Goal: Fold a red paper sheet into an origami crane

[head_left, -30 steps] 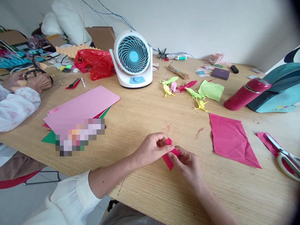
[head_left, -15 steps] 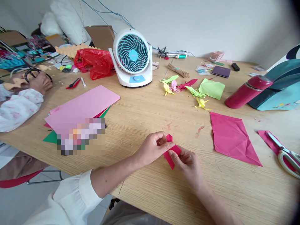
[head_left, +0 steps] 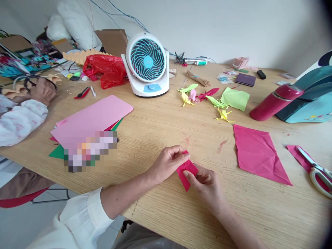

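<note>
A small folded piece of red-pink paper (head_left: 185, 185) is held between my two hands above the wooden table. My left hand (head_left: 169, 160) pinches its upper end between thumb and fingers. My right hand (head_left: 203, 181) grips its right side, the thumb lying on top and the fingers curled beneath. Creases show on the paper, and its lower point sticks out free. To the right lies a larger creased sheet of pink-red paper (head_left: 259, 152). Beyond it rest scissors (head_left: 317, 173) on a pink-red paper scrap (head_left: 298, 157).
A white fan (head_left: 149, 69) stands at the back. Folded paper figures (head_left: 186, 99), a green sheet (head_left: 236, 99) and a red flask (head_left: 275, 103) lie at the back right. A stack of coloured paper (head_left: 95, 112) is at left; a co-worker's hand (head_left: 43, 91) holds scissors (head_left: 29, 83).
The folded paper has turned and shows a broader face with a crease. My right thumb has shifted slightly left and down on it. My left hand keeps its pinch.
</note>
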The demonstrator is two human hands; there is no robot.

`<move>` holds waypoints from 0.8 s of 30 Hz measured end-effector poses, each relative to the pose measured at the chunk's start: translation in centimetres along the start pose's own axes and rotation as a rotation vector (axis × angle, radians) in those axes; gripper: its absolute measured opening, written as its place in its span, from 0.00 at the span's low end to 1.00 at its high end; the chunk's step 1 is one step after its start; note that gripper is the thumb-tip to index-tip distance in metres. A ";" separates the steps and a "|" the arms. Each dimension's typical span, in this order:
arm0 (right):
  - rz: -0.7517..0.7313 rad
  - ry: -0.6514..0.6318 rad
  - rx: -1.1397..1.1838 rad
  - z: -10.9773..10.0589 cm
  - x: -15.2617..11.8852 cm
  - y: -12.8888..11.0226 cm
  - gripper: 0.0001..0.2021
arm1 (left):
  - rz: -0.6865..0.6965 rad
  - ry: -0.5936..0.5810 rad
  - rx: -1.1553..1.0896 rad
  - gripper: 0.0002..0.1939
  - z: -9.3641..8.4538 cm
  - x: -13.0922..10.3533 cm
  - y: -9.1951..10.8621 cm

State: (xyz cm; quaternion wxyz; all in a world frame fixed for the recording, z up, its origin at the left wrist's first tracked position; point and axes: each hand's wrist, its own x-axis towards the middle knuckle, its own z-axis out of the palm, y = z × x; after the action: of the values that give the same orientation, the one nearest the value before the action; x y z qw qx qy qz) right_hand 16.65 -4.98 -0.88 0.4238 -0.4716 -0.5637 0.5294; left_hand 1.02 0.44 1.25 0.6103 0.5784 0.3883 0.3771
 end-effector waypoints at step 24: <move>0.003 0.121 0.234 -1.8 0.5 -0.1 0.10 | 0.197 -0.033 0.381 0.14 0.5 -0.7 0.3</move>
State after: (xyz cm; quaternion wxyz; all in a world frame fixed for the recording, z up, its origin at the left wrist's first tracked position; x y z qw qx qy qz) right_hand 18.33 -4.13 -0.68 0.5082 -0.4508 -0.4710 0.5628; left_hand 1.18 -0.45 1.61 0.4563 0.7246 0.3842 0.3451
